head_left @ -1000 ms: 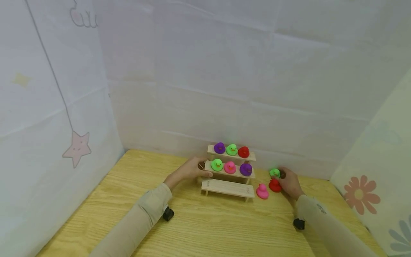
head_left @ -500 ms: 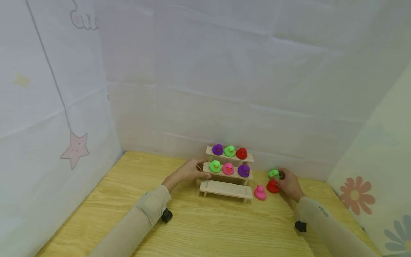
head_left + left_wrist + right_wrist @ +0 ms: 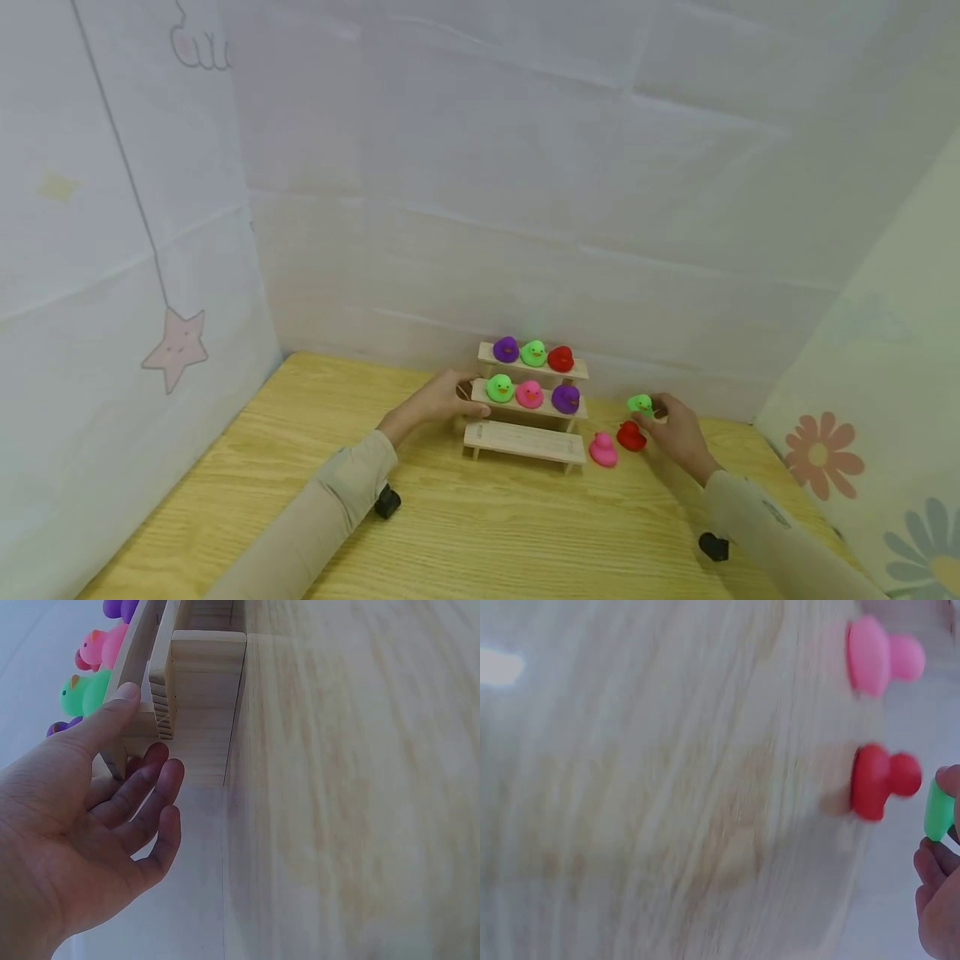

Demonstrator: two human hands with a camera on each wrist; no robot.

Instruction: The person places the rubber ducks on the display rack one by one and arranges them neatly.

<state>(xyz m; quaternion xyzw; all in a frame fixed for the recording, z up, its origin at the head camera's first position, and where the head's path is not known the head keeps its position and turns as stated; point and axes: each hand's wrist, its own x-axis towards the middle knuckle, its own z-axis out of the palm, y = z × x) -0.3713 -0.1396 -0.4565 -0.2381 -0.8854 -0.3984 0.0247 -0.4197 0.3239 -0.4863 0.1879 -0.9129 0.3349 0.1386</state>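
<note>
A three-step wooden display stand (image 3: 522, 439) stands near the back wall. At the left end of its middle step, my left hand (image 3: 441, 397) grips the board, thumb on top and fingers curled underneath, as the left wrist view shows. My right hand (image 3: 678, 429) pinches a green rubber duck (image 3: 640, 405) between thumb and fingers. In the right wrist view that green duck (image 3: 939, 810) hangs above the table, beyond a red rubber duck (image 3: 874, 782). Left of the red one sits a pink rubber duck (image 3: 603, 450), right beside the stand. The bottom step bears nothing.
The top step carries a purple duck (image 3: 506, 349), a green duck (image 3: 533, 353) and a red duck (image 3: 561, 359). On the middle step are a green duck (image 3: 500, 388), a pink duck (image 3: 529, 395) and a purple duck (image 3: 566, 399). White sheets (image 3: 465, 208) enclose the wooden table (image 3: 480, 533).
My right hand has lifted the green duck slightly up from behind the red one. The left hand keeps its grip on the stand. The head view has shifted a little.
</note>
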